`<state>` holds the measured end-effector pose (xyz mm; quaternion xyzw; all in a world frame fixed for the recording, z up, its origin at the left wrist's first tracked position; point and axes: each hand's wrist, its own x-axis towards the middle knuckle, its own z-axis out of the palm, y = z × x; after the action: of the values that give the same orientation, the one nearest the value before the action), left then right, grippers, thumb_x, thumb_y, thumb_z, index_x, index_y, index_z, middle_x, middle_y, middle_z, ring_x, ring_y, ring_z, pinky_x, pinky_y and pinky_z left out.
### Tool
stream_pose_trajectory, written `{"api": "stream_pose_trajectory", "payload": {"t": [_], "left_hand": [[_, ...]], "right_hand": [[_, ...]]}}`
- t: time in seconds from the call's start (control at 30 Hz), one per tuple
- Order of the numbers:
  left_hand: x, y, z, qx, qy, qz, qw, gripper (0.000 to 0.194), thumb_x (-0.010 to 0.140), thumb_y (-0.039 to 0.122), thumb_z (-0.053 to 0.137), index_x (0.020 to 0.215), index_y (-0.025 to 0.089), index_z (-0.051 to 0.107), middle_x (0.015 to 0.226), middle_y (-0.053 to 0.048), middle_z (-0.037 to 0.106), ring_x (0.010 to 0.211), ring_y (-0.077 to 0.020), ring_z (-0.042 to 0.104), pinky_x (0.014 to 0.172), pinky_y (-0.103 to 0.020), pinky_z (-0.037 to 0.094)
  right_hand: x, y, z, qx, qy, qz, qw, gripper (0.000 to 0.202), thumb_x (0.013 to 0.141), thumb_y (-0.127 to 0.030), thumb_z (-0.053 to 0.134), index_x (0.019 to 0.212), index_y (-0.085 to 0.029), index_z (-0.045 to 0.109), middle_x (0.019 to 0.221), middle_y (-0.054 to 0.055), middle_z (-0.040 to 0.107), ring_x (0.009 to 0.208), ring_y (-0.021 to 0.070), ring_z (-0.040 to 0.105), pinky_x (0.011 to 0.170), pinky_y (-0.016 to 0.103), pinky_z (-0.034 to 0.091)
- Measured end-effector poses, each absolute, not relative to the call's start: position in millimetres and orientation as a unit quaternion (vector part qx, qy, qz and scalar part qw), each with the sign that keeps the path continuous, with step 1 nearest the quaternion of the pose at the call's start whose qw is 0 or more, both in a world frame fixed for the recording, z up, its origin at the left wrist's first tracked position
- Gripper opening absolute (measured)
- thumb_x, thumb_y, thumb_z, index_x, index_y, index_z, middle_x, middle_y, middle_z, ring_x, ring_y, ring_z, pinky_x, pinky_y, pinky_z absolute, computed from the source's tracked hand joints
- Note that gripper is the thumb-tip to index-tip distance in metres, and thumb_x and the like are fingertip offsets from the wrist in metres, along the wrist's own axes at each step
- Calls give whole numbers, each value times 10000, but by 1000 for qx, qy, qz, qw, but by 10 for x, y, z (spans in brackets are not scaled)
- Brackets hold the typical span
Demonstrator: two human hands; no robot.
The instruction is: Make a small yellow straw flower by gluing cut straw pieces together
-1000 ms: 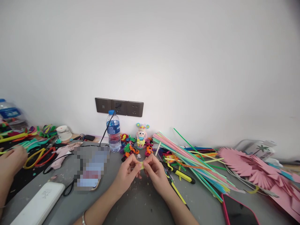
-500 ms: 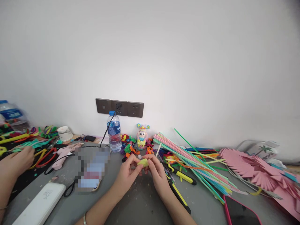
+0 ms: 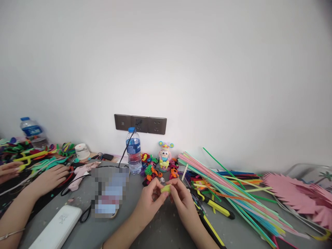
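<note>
Between my two hands is a small yellow-green piece (image 3: 165, 188), which looks like folded or coiled pipe cleaner, held above the grey table. My left hand (image 3: 151, 199) pinches its left end with thumb and forefinger. On the other end, the thumb and fingertips of my right hand (image 3: 182, 199) are closed. The fingers hide part of the piece. Just beyond the hands stands a small figurine (image 3: 164, 157) with big eyes and a colourful hat, among bright twisted pipe-cleaner shapes (image 3: 150, 171). Black-and-yellow pliers (image 3: 218, 207) lie right of my right hand.
A bundle of long pipe cleaners (image 3: 233, 193) lies to the right, before pink jagged paper (image 3: 293, 193). Left are a water bottle (image 3: 134, 155), a blurred-out phone (image 3: 110, 193), a white power bank (image 3: 57, 226) and a pink glue gun (image 3: 79, 176). A co-worker's hand (image 3: 50, 178) rests further left.
The view has swung left, so everything appears further right and slightly lower. My hands keep their hold on the yellow-green piece. The co-worker's hand has shifted, and a second hand shows.
</note>
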<state>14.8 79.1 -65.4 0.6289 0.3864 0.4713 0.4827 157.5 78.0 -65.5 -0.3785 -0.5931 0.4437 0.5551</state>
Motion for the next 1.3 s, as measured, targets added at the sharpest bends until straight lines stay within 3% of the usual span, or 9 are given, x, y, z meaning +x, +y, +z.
{"api": "stream_pose_trajectory", "payload": {"t": [0.2,0.6,0.9,1.3], "left_hand": [[149,760,-607,645,404,462,454,220,862,355,582,774,190,465,657,20,539,588,-120,508,529,-201,407],[149,743,-563,665,401,462,429,197,864,338,575,791,189,469,695,15,540,628,-131,526,569,-215,398],[149,740,-570,660,405,457,438,185,860,333,580,807,188,479,734,-9,609,664,-154,595,584,-225,429],[144,735,-562,670,401,458,425,205,874,344,575,781,195,468,689,16,579,616,-129,522,563,-212,386]], "right_hand": [[1590,722,-642,-387,-612,423,545,295,955,-448,429,947,-206,597,783,25,562,643,156,489,591,250,420],[1570,744,-613,-360,-590,456,561,271,889,-465,547,938,-205,601,783,26,577,638,150,519,552,228,423],[1596,727,-606,-364,-594,454,556,238,897,-434,534,949,-213,603,821,22,572,674,153,521,596,231,442],[1586,759,-642,-353,-589,474,551,308,872,-497,555,968,-207,593,799,28,557,648,160,494,566,245,422]]}}
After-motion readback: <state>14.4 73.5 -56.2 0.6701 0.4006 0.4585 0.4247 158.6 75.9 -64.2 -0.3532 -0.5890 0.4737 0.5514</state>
